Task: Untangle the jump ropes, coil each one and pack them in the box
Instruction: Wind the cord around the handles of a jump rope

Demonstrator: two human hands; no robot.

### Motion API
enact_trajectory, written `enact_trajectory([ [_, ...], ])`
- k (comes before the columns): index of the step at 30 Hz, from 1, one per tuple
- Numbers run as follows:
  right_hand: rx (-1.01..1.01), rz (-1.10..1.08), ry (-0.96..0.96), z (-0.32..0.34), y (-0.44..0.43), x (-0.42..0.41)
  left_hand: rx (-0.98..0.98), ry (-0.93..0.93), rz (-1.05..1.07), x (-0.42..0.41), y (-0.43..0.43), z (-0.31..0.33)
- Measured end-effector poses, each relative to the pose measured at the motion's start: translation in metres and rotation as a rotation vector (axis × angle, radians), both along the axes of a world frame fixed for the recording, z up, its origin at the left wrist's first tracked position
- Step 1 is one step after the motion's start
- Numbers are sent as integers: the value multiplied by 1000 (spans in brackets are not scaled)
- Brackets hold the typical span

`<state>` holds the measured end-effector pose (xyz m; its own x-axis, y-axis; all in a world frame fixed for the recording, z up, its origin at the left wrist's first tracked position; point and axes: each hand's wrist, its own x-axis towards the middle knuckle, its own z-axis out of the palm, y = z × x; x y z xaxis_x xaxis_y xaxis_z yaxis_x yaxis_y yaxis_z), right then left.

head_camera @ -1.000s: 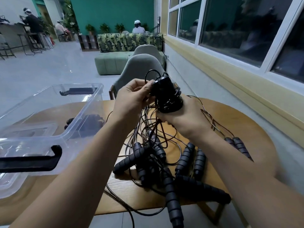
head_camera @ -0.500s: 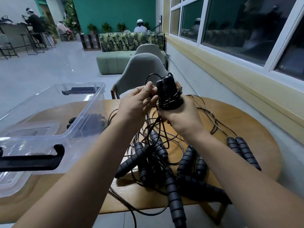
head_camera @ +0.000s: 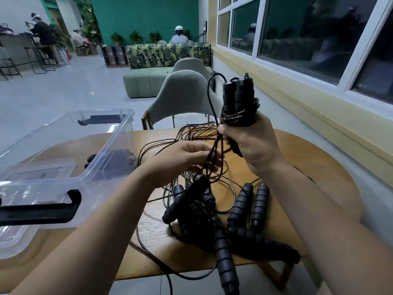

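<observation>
Bundle of wound rope (head_camera: 238,103), two handles upright, sits in our right hand (head_camera: 253,143), fingers clamped round it, raised above the counter (head_camera: 308,162). Our left hand (head_camera: 185,158), lower and just beside, has fingers curled about loose cords (head_camera: 213,149) trailing from the bundle. We note the tangled ropes (head_camera: 240,207) lying on the counter beneath. Clear box (head_camera: 110,145) stands to the left; one coiled rope (head_camera: 121,160) shows through its wall.

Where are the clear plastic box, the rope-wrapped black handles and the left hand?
Clear plastic box (head_camera: 119,133): head view, right wall.
Rope-wrapped black handles (head_camera: 244,94): head view, upper foam.
Left hand (head_camera: 180,157): head view, back of hand.
</observation>
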<state>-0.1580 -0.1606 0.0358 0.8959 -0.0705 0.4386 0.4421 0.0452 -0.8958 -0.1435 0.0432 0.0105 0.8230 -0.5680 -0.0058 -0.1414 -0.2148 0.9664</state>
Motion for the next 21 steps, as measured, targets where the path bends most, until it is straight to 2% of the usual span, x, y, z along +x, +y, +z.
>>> enact_trajectory([
  [6, 28, -33, -6, 2, -8, 2, 83, 9, -94, 3, 4, -6],
  [10, -37, -43, 12, 1, -15, 0, 88, -79, -5, 5, 2, -7],
  [15, -139, -54, 60, -5, -20, -1, -44, -239, 182, 5, 1, 1],
  [21, -211, -36, 117, -2, -30, -6, -364, -181, 408, 16, 12, 5],
])
